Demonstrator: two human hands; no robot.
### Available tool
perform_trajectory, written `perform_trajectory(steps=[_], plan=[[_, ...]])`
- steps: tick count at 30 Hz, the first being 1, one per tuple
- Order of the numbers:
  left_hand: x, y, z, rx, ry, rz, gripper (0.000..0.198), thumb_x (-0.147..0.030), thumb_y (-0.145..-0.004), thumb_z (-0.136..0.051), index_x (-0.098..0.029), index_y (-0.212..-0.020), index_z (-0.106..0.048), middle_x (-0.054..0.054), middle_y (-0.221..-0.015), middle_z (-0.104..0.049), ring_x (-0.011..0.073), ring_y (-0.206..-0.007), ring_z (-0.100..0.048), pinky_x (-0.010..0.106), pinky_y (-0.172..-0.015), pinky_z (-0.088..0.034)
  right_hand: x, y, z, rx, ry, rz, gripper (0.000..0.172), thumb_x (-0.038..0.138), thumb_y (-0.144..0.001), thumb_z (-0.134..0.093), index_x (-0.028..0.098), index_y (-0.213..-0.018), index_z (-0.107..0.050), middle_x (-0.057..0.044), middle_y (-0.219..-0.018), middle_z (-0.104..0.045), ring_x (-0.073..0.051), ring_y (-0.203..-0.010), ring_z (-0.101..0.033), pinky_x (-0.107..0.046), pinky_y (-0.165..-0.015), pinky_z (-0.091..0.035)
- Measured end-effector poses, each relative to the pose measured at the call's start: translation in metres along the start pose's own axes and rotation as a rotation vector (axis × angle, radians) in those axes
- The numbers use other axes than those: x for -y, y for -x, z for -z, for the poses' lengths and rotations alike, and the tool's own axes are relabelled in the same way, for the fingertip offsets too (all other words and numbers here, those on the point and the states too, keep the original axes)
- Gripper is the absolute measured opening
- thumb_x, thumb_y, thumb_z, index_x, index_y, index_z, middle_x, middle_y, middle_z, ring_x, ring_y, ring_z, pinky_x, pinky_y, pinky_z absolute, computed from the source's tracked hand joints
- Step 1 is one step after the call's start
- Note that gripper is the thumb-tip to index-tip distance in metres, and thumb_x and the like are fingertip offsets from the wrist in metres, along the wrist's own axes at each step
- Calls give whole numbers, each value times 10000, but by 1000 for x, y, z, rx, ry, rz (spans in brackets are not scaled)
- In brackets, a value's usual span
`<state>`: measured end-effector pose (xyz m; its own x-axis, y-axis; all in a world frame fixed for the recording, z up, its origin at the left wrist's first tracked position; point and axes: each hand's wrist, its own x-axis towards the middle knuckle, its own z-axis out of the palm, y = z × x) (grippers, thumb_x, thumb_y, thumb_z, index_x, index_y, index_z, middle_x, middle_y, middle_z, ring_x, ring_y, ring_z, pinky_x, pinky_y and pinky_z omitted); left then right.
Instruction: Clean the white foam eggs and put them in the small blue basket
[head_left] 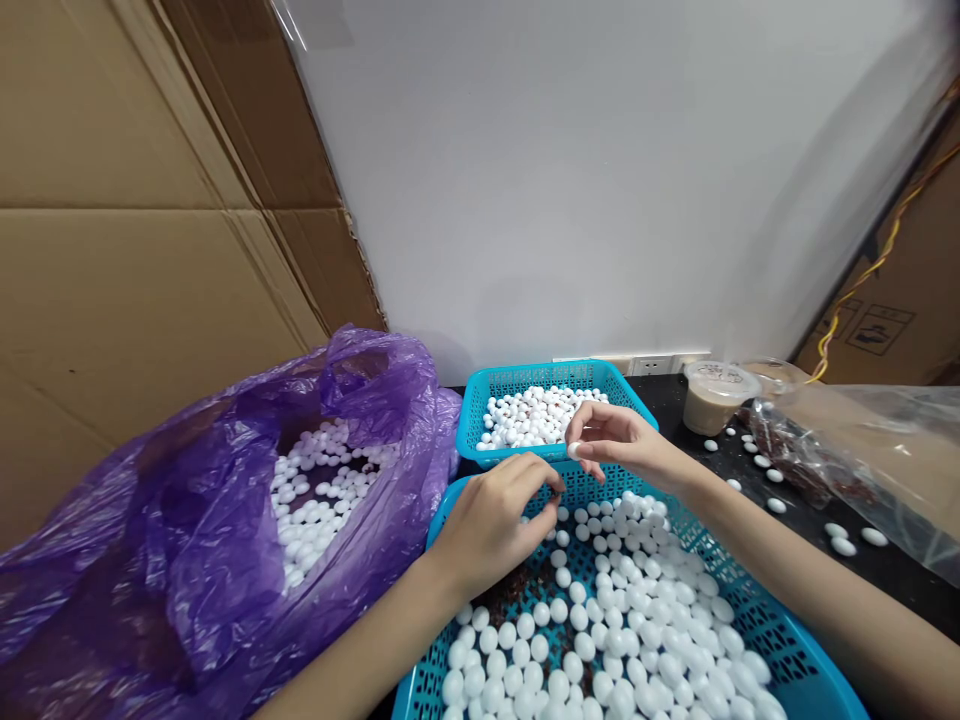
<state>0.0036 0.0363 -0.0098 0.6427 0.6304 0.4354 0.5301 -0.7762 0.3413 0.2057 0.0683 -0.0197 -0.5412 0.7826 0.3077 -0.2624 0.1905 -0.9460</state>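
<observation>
My right hand [616, 437] pinches one small white oval bead [574, 450] between thumb and fingers, over the near rim of the smaller blue basket [634, 400]. My left hand [501, 512] hovers over the larger blue basket [814, 665], its thumb and fingertips drawn close together. A tiny dark bit seems to show at those fingertips, too small to name. Loose white beads [637, 610] fill much of the larger basket, with dark reddish-brown crumbs [517, 592] among them. More white beads [529, 415], some with dark specks, lie in the smaller basket behind.
At the left, an opened purple plastic bag [217, 540] holds more white beads. On the black table [675, 400] at the right stand a lidded cup [709, 405] and a clear bag [795, 460] with dark stuff, beside scattered beads. Cardboard [150, 250] and a white wall [570, 200] rise behind.
</observation>
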Motion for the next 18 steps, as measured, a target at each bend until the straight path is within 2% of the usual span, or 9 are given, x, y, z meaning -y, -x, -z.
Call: perform_trajectory(steps=[7,13,18], plan=[[0,0,1,-165,24,14,78,-139,-802,-558,-181,-868,-558,-6,-825,-589,131,-781,-554,249,-655,-443,3,-1,-4,-7,4,-18,104,191,-760,-670,156,-797,-579,24,-666,-553,-60,-519,-514,-188,-473,-442],[-3,-1,1,-293,45,-74,53,-162,-806,-606,-178,-832,-564,-20,-782,-614,109,-736,-573,248,-700,-458,4,-1,-4,-29,15,-22,96,208,-769,-672,154,-839,-637,4,-719,-578,-77,-597,-543,-195,-513,-485],[-1,0,0,-279,70,-108,89,-148,-798,-631,-174,-768,-551,-33,-767,-632,98,-739,-595,252,-761,-466,2,-2,-3,-21,24,-29,93,220,-776,-667,165,-851,-654,2,-728,-588,-88,-618,-555,-203,-521,-504]])
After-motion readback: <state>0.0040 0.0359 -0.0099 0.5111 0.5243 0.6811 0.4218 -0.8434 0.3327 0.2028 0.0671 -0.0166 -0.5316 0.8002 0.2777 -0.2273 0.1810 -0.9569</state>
